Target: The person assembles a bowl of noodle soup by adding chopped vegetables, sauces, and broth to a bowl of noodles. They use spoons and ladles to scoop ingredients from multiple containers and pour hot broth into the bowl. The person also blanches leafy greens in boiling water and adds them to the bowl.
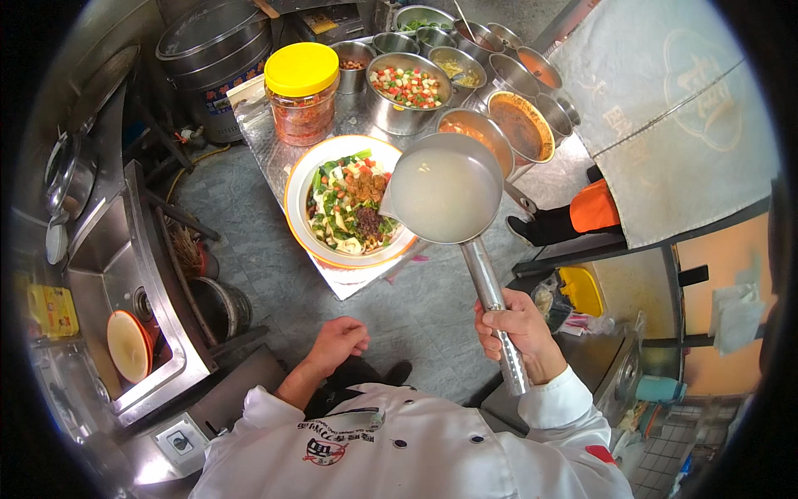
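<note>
My right hand (pixel 519 328) is wrapped around the tubular handle of a long-handled metal saucepan (pixel 490 200). Cloudy, pale broth fills much of it, and its pouring lip reaches over the right edge of a large white bowl (pixel 297 200) with an orange rim. Noodles, leafy greens, diced vegetables, brown minced topping and dark red beans lie in the bowl. No falling liquid can be seen. In front of my body, away from the table, my left hand (pixel 339 343) is loosely curled and holds nothing.
The bowl stands at the near corner of a metal table (pixel 258 125). Behind it are a yellow-lidded jar (pixel 301 100), a pot of diced vegetables (pixel 406 93) and several sauce pots (pixel 522 125). A sink (pixel 108 274) is at left; another person's leg (pixel 573 218) shows at right.
</note>
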`<state>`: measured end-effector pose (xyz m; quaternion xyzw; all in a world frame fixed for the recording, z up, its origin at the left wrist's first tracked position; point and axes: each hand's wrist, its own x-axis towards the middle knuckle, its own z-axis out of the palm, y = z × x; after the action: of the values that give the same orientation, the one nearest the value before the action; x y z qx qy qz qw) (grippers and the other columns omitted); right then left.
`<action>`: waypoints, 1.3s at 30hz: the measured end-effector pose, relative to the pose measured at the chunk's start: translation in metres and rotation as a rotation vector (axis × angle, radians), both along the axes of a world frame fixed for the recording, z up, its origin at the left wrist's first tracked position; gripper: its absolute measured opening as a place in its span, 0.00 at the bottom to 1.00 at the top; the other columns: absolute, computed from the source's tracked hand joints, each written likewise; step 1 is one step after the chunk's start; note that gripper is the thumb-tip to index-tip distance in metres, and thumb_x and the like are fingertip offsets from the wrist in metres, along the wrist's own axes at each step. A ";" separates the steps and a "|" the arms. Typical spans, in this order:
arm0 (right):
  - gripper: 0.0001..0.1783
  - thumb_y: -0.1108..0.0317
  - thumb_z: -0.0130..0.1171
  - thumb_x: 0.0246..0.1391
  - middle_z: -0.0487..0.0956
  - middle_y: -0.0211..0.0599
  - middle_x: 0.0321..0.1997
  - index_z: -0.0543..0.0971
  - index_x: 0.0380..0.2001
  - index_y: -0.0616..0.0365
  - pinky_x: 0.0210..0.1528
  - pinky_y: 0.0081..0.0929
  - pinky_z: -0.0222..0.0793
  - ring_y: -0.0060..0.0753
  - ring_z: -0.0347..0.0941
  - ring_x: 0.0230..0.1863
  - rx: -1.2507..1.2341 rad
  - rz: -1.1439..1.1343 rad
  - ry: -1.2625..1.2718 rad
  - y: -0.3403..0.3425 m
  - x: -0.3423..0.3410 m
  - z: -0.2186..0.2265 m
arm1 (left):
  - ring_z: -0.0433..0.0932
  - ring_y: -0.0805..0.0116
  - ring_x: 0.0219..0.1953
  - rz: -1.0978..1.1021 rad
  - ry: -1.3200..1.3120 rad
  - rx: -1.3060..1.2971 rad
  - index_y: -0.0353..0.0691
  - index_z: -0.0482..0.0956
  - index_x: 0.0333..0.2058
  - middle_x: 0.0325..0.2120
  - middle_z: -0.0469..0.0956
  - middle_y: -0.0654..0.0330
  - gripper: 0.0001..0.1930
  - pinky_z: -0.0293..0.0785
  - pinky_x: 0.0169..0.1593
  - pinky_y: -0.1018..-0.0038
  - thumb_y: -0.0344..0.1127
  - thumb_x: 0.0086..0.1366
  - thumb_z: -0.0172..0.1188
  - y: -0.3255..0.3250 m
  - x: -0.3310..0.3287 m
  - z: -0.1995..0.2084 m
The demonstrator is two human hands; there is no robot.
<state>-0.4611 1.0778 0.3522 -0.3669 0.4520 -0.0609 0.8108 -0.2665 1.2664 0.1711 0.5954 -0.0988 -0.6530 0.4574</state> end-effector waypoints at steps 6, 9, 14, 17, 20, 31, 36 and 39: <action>0.08 0.78 0.54 0.46 0.69 0.36 0.19 0.69 0.32 0.65 0.13 0.24 0.61 0.25 0.66 0.14 -0.018 0.014 0.000 0.000 0.004 0.000 | 0.77 0.69 0.30 0.032 0.017 0.009 0.33 0.74 0.36 0.29 0.77 0.56 0.10 0.75 0.33 0.75 0.34 0.62 0.53 0.002 0.001 -0.003; 0.08 0.78 0.54 0.46 0.70 0.36 0.19 0.69 0.32 0.65 0.13 0.24 0.61 0.25 0.66 0.14 -0.018 0.011 -0.002 0.000 0.005 0.000 | 0.77 0.69 0.30 0.049 0.025 0.006 0.33 0.75 0.37 0.29 0.77 0.56 0.10 0.75 0.33 0.75 0.34 0.62 0.54 0.004 0.002 -0.004; 0.08 0.78 0.54 0.46 0.70 0.36 0.19 0.69 0.32 0.65 0.13 0.25 0.61 0.25 0.66 0.14 -0.012 0.006 0.010 -0.001 0.007 0.001 | 0.77 0.69 0.30 0.058 0.022 0.001 0.34 0.75 0.37 0.29 0.78 0.56 0.10 0.75 0.33 0.75 0.35 0.62 0.54 0.005 0.003 -0.007; 0.08 0.78 0.54 0.46 0.70 0.36 0.19 0.69 0.32 0.65 0.13 0.25 0.61 0.25 0.66 0.14 -0.015 0.009 0.014 -0.001 0.008 0.001 | 0.77 0.69 0.30 0.063 0.014 0.008 0.34 0.75 0.37 0.29 0.78 0.56 0.10 0.75 0.33 0.76 0.35 0.62 0.55 0.007 0.004 -0.009; 0.09 0.78 0.54 0.46 0.69 0.36 0.19 0.69 0.32 0.66 0.13 0.25 0.60 0.26 0.66 0.13 -0.024 0.008 0.021 0.000 0.010 0.002 | 0.77 0.69 0.30 0.069 0.004 0.015 0.34 0.75 0.36 0.29 0.78 0.56 0.10 0.74 0.33 0.76 0.35 0.62 0.55 0.008 0.006 -0.009; 0.09 0.79 0.53 0.45 0.69 0.36 0.18 0.69 0.32 0.67 0.13 0.25 0.62 0.26 0.66 0.13 -0.067 0.023 0.054 -0.001 0.013 0.003 | 0.77 0.70 0.30 0.088 0.009 0.014 0.34 0.75 0.35 0.29 0.78 0.57 0.10 0.74 0.33 0.76 0.36 0.62 0.55 0.012 0.007 -0.012; 0.08 0.79 0.53 0.45 0.69 0.36 0.18 0.69 0.31 0.66 0.12 0.25 0.62 0.26 0.66 0.13 -0.069 0.024 0.045 -0.002 0.013 0.003 | 0.77 0.69 0.30 0.091 0.000 0.021 0.34 0.75 0.36 0.29 0.78 0.56 0.10 0.74 0.33 0.75 0.35 0.61 0.55 0.012 0.007 -0.014; 0.07 0.78 0.54 0.45 0.69 0.36 0.18 0.69 0.31 0.66 0.12 0.24 0.62 0.26 0.66 0.13 -0.071 0.025 0.040 -0.003 0.013 0.003 | 0.77 0.68 0.29 0.102 -0.004 0.022 0.34 0.74 0.37 0.29 0.78 0.55 0.10 0.75 0.32 0.75 0.35 0.62 0.55 0.012 0.008 -0.014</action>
<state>-0.4482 1.0746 0.3551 -0.4020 0.4610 -0.0595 0.7889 -0.2584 1.2783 0.1567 0.6058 -0.0621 -0.6288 0.4834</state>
